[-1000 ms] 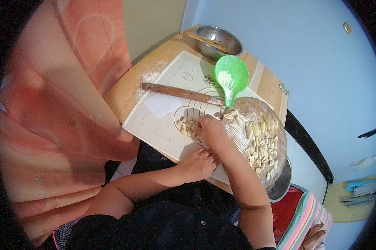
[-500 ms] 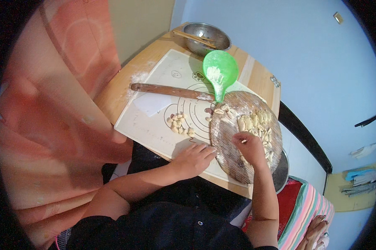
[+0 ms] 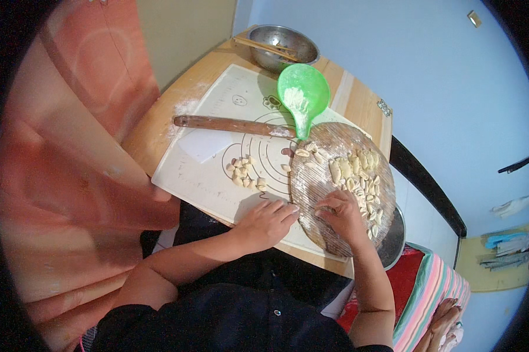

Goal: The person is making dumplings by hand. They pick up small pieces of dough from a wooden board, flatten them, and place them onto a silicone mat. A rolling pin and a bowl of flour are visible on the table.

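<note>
On the pale printed dough mat (image 3: 182,170), my left hand (image 3: 265,224) lies palm down with fingers stretched out, fingertips against the near-left rim of a round ridged board (image 3: 311,193). A whitish spot shows at those fingertips, too small to make out. My right hand (image 3: 342,214) hovers over the middle of the board, thumb and fingers apart, nothing visible between them. Beyond it, several small curled dough pieces (image 3: 370,190) and larger dumpling-like pieces (image 3: 346,167) cover the board's right half. Uncurled dough lumps (image 3: 244,173) form a pile on the mat, left of the board.
A rolling pin (image 3: 235,125) lies across the mat above a white sheet (image 3: 204,144). Its right end meets a green scoop (image 3: 304,91) holding flour. Behind stands a metal bowl (image 3: 285,50) with chopsticks (image 3: 264,47) across it. An orange curtain (image 3: 94,146) hangs at left.
My right hand has shifted a little left and toward me, and its fingers have spread; a small whitish piece at its fingertips no longer shows. My left hand stays at the board's rim.
</note>
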### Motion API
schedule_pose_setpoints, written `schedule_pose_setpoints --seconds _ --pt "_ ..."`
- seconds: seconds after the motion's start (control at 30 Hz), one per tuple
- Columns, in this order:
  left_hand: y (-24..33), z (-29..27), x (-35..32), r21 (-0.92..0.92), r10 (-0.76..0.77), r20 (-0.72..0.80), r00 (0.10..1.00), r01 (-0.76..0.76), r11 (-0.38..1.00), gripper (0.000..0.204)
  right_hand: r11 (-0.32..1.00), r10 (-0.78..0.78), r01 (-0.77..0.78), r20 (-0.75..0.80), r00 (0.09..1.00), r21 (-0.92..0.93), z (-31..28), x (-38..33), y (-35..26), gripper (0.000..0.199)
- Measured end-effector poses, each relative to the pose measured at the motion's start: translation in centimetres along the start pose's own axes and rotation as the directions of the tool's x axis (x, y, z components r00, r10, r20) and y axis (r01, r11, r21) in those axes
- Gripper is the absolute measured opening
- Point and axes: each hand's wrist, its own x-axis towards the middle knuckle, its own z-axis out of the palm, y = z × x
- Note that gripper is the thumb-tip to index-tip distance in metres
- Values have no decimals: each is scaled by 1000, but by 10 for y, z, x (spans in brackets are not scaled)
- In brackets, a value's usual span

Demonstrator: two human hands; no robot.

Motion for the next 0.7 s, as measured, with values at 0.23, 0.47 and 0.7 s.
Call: schedule_pose_setpoints --seconds 0.23,0.47,0.7 --pt "0 -4 1 0 0 22 1000 0 1000 27 963 186 -177 26 982 -205 -1 20 -8 78" --pt "2 -6 1 19 12 39 999 -13 1000 24 899 286 -191 199 937 -393 -6 67 10 131" --pt "1 -2 0 33 9 18 1000 -10 999 28 864 276 -253 -10 961 -436 -4 82 19 111"
